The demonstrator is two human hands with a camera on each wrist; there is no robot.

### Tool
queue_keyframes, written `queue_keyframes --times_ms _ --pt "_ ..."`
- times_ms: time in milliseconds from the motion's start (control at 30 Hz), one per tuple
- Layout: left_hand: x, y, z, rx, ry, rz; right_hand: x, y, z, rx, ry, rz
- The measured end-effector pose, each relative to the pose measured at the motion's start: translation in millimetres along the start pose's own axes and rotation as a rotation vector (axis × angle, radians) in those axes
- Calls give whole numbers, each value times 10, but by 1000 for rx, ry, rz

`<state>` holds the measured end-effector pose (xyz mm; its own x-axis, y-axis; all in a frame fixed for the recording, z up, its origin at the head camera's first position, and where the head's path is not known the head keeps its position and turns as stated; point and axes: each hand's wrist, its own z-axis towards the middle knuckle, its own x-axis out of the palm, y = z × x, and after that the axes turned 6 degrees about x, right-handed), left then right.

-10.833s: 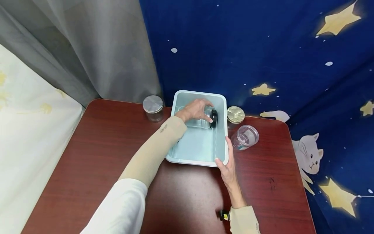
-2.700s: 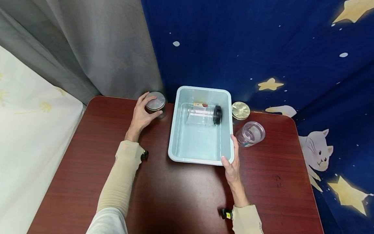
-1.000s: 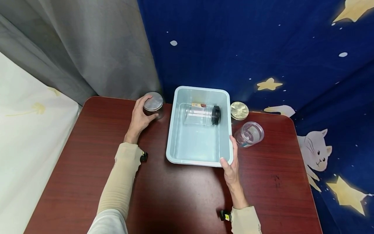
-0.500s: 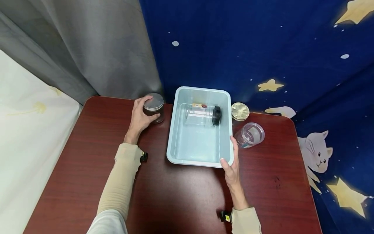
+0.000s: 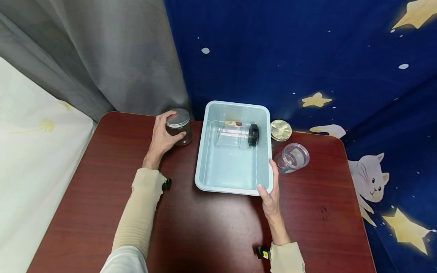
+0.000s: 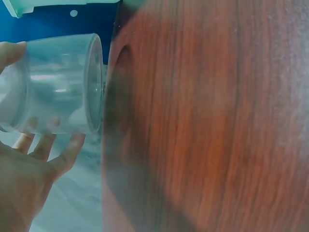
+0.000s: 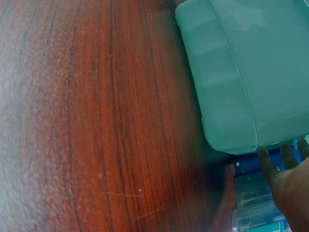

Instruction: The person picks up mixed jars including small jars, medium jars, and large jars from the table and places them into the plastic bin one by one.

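Note:
My left hand [image 5: 160, 138] holds a clear jar with a silver lid [image 5: 178, 118] near the back edge of the table, left of a pale blue plastic bin [image 5: 229, 170]. Thumb and fingers sit around the jar's side; in the left wrist view the clear jar wall [image 6: 60, 87] shows between them. Whether its base touches the table I cannot tell. My right hand [image 5: 270, 201] grips the bin's near right corner, thumb over the rim. Inside the bin, a clear jar with a black lid [image 5: 233, 135] lies on its side. The right wrist view shows the bin's outer wall [image 7: 231, 82] beside the fingers.
Right of the bin stand a gold-lidded jar [image 5: 281, 130] and a clear plastic jar [image 5: 293, 157]. A small printed label or packet [image 5: 233, 123] shows behind the black-lidded jar. Grey [image 5: 136, 57] and blue curtains [image 5: 246, 45] hang behind the reddish-brown table [image 5: 102, 182].
Earlier the left hand was in the bin at the black-lidded jar; it then moved to the silver-lidded jar, which has since shifted slightly toward me. The right hand keeps its grip on the bin.

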<state>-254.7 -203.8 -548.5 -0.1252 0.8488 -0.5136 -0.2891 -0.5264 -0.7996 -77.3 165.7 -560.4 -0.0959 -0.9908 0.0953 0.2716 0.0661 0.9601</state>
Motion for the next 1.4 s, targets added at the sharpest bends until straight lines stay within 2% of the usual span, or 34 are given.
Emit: queue_keyframes --times_ms 200,500,1067,1400 --pt "-50 -50 27 10 20 19 -5 -14 -3 -7 -3 -9" --pt "-103 -151 56 19 1 -11 -6 -25 -2 -10 -5 -3" --pt "-164 -216 45 47 3 -8 -4 -24 5 -10 -3 12" --pt "-232 -356 18 83 -23 -42 2 -34 2 -7 -3 17"
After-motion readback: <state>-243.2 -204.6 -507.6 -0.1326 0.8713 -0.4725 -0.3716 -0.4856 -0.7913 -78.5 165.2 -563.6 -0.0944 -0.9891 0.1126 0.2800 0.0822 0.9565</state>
